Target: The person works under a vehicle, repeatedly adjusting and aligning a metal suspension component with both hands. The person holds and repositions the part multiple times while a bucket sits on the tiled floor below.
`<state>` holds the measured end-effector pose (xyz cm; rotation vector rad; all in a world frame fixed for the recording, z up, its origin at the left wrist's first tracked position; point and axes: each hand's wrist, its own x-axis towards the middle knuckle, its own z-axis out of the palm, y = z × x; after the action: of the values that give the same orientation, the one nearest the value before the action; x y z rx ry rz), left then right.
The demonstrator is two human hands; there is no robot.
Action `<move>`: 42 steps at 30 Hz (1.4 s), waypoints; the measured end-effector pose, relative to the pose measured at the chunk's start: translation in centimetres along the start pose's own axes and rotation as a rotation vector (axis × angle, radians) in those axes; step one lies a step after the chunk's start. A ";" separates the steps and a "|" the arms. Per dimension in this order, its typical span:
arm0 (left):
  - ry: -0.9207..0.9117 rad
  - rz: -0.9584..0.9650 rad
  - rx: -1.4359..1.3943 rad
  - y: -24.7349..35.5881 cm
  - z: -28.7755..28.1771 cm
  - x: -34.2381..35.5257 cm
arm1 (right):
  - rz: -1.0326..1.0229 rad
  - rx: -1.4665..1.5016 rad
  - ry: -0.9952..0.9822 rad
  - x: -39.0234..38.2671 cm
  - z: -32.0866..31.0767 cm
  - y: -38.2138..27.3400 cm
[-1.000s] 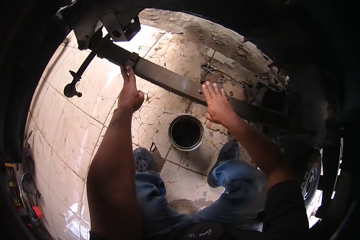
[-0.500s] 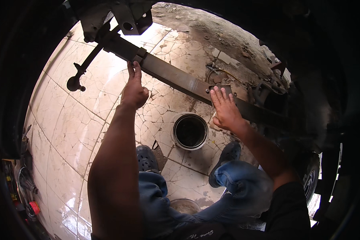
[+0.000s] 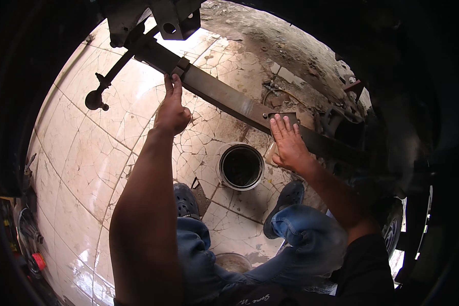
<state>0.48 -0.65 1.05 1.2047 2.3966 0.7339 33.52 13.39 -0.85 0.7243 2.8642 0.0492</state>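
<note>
A long flat metal bar (image 3: pixel 219 96) slants over the cracked tile floor (image 3: pixel 81 153), from far left toward the right. The left hand (image 3: pixel 173 116) sets two straight fingers at the bar's near edge beside a metal clip (image 3: pixel 181 65), and I cannot tell whether it pinches anything; the right hand (image 3: pixel 291 147) lies flat against the bar farther right, its thumb spread, with a round bucket (image 3: pixel 241 188) nearer

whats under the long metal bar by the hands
Cracked floor tiles show along both sides; the floor directly beneath is hidden by the long metal bar itself, and the right hand covers part of its near edge.
</note>
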 end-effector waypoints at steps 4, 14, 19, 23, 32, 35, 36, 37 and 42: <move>0.053 0.022 0.024 -0.5 0.0 -0.1 | 0.037 -0.001 -0.035 2.8 -0.8 -0.3; -0.001 0.029 -0.019 -0.5 -0.6 0.2 | 0.010 -0.027 -0.015 0.6 -0.1 0.0; -0.029 -0.022 -0.002 0.1 -0.3 0.2 | 0.020 -0.029 0.006 0.4 -0.1 -0.6; -0.020 -0.039 0.015 0.1 0.1 0.6 | 0.090 0.005 -0.040 4.0 -1.0 0.1; -0.009 0.028 0.028 -0.6 -0.2 0.4 | 0.027 0.012 -0.026 0.1 -0.3 -0.2; -0.033 -0.027 0.027 0.2 -0.3 0.1 | 0.039 -0.026 -0.008 0.2 -0.3 -0.5; -0.015 -0.022 0.017 -0.1 0.4 0.2 | 0.044 -0.029 -0.023 0.7 -0.2 -0.5; 0.009 -0.021 0.015 -0.3 0.4 0.2 | 0.049 -0.029 -0.029 1.9 -0.2 -0.3; 0.028 0.010 -0.018 0.6 0.0 0.3 | 0.117 0.036 -0.082 5.1 -1.6 0.4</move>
<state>0.67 -0.12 1.34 1.2075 2.4035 0.7788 29.01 16.20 -0.17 0.8796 2.7493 -0.0155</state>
